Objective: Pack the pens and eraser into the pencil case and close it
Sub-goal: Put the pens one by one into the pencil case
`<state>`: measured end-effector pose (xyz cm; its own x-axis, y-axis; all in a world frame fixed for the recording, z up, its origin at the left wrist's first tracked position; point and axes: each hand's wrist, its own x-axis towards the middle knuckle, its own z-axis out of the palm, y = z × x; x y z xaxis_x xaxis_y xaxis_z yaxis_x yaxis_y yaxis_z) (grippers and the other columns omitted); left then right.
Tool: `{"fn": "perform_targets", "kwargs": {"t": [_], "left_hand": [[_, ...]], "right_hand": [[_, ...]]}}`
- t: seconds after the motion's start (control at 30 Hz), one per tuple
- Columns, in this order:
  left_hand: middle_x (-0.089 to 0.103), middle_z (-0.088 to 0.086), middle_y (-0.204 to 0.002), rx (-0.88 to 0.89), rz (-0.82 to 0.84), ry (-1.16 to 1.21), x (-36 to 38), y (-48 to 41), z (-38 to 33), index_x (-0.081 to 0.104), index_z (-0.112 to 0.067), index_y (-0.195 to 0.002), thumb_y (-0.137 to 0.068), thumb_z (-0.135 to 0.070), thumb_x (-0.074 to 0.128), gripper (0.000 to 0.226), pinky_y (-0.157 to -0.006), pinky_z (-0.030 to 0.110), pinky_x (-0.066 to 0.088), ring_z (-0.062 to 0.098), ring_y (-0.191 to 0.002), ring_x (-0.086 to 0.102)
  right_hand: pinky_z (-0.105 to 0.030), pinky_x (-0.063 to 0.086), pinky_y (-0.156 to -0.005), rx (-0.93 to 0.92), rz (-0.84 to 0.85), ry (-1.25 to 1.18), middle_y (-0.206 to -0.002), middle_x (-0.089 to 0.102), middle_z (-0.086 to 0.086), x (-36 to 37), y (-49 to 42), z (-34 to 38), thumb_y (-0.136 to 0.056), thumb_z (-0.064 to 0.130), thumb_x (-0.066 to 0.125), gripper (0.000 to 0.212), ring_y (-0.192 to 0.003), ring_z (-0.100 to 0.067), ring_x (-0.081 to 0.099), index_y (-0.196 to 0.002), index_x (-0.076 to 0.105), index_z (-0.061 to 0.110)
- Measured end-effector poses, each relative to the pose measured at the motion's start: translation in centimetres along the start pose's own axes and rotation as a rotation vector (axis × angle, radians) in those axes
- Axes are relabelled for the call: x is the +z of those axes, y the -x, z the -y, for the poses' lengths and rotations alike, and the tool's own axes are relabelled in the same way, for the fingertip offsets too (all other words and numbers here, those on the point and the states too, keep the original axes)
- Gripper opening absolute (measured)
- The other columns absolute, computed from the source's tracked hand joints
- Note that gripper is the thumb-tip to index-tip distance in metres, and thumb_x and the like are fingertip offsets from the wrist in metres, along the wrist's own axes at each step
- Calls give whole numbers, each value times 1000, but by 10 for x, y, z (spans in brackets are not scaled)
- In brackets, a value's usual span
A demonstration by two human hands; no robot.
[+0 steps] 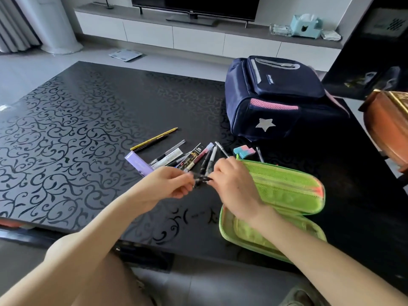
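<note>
1. The left hand is closed in a pinch on one end of a dark pen, fingers curled round it
2. The right hand pinches the other end of that same pen, so both hands grip it between them, lifted just above the table; whether they are capping it or clicking it, I cannot tell
3. Just right of the hands lies the pencil case, bright green and flipped wide open: the mesh-pocket lid is tipped back and the tray half sits nearest the person, partly under the right forearm
4. What shows of the tray looks bare, no pens in it that I can see, though the arm hides part
5. Just beyond the hands the loose pens lie fanned in a heap on the table, clear, black and white barrels mixed, with a yellow pencil at the far edge and a purple box on the left
6. The eraser, a pastel pink and blue block, sits on the table just past the case's far corner, with one more pen beside it
7. Further back stands a navy backpack
8. My read: packing has barely begun, with one pen in hand, the heap and the eraser to go in, and the zip to close last
</note>
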<state>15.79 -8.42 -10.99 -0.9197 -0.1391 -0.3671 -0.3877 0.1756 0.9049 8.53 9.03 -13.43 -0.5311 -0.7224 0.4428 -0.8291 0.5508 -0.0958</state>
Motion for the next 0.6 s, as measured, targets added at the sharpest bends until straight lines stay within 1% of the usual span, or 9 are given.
{"fn": "perform_targets", "kwargs": {"t": [0.07, 0.13, 0.17, 0.2, 0.27, 0.33, 0.43, 0.5, 0.6], "left_hand": [[61, -6, -67, 88, -94, -115, 16, -18, -4, 69, -10, -83, -93, -27, 52, 26, -61, 15, 44, 6, -60, 53], [55, -13, -63, 233, -205, -416, 41, -38, -3, 68, -13, -82, -91, -26, 54, 22, -57, 14, 32, 4, -57, 47], [55, -12, -66, 321, -249, -533, 59, -48, -3, 69, -14, -84, -89, -23, 56, 17, -58, 16, 29, 5, -61, 48], [57, -8, -73, 404, -291, -617, 71, -56, 1, 70, -14, -86, -87, -20, 58, 13, -63, 17, 30, 11, -68, 51], [60, 4, -81, 521, -351, -742, 95, -75, 11, 71, -13, -85, -83, -14, 61, 10, -71, 28, 40, 26, -75, 53], [58, 9, -78, 564, -447, -790, 111, -86, 20, 70, -11, -82, -79, -10, 59, 11, -65, 37, 46, 30, -71, 50], [58, 11, -81, 539, -488, -795, 125, -89, 29, 68, -10, -90, -79, -5, 52, 19, -63, 37, 45, 30, -73, 50], [59, 12, -81, 537, -477, -804, 130, -89, 34, 65, -8, -94, -79, -3, 47, 24, -61, 39, 47, 30, -71, 50], [56, 11, -77, 526, -472, -834, 132, -89, 36, 62, -5, -89, -77, -9, 33, 32, -56, 38, 46, 29, -67, 49]], "right_hand": [[-33, 40, -58, 289, -1, 15, -70, 56, -8, -16, 4, -24, -81, 14, 67, 17, -67, -28, 51, -67, 62, 5], [-31, 35, -56, 597, 155, -11, -62, 48, -4, -17, 5, -48, -88, 20, 61, 34, -61, -25, 48, -59, 48, 10], [-30, 34, -53, 707, 235, -37, -56, 42, -1, -13, 7, -59, -89, 24, 61, 42, -54, -22, 44, -55, 41, 11], [-29, 34, -50, 783, 291, -79, -52, 37, 0, -4, 5, -63, -88, 27, 63, 48, -49, -19, 39, -52, 35, 12], [-27, 28, -43, 921, 354, -113, -52, 34, 1, 10, 1, -66, -85, 27, 67, 49, -49, -19, 38, -53, 33, 13], [-26, 28, -42, 988, 374, -55, -58, 41, 1, 19, -4, -64, -87, 19, 65, 38, -61, -23, 49, -58, 41, 12], [-28, 41, -58, 1009, 384, 3, -85, 59, -5, 23, -6, -57, -91, 5, 52, 8, -87, -27, 60, -86, 58, 7], [-29, 41, -62, 1012, 376, 28, -98, 64, -8, 24, -4, -54, -91, 1, 47, 14, -92, -27, 61, -94, 61, 6], [-29, 41, -61, 1043, 350, -7, -100, 65, -9, 26, -1, -49, -91, 4, 50, 13, -89, -26, 61, -93, 62, 6]]}}
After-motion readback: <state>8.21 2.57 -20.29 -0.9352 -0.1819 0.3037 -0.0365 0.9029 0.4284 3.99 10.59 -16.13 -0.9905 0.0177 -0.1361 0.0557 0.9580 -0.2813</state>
